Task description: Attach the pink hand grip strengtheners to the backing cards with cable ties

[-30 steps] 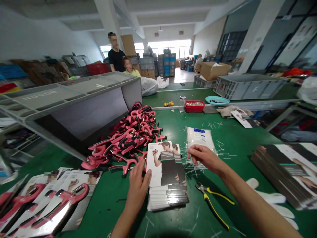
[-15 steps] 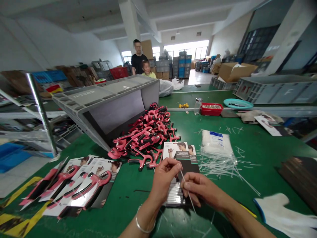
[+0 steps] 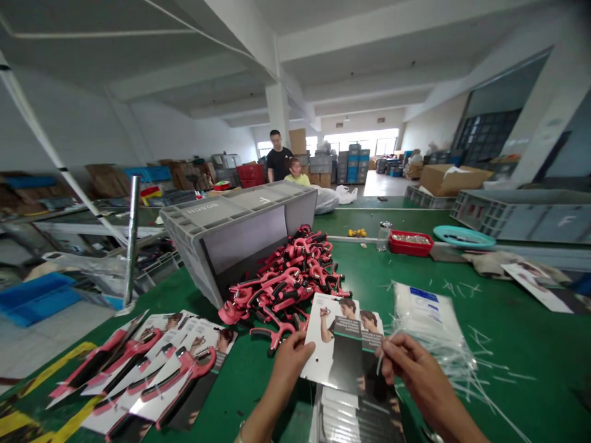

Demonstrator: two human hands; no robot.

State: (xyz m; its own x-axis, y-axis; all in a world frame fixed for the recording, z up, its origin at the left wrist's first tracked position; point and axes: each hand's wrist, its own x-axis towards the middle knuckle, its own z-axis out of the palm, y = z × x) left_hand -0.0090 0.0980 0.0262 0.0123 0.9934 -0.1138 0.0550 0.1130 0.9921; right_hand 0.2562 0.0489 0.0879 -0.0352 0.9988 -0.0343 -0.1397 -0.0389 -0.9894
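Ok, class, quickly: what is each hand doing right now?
Left hand: closed on the edge of a printed card.
Right hand: pinching a white plastic tie.

The green workbench (image 3: 530, 335) carries a heap of pink hand grippers (image 3: 286, 283) beside a tipped grey Bosch crate (image 3: 240, 234), carded grippers (image 3: 148, 369), a stack of printed cards (image 3: 355, 418), a bag of white plastic ties (image 3: 427, 314), a red tray (image 3: 410, 243) and a glass jar (image 3: 383, 236).

Two bare forearms (image 3: 455, 418) come up from the lower edge of the head view and end in the left hand (image 3: 289, 369) and the right hand (image 3: 409, 369). A thin silver-coloured bangle (image 3: 241, 439) circles the left wrist, with only a sliver of it showing at the bottom of the frame. The fingers (image 3: 397, 352) are slim, with short nails. Both arms are uncovered as far as the frame shows them.
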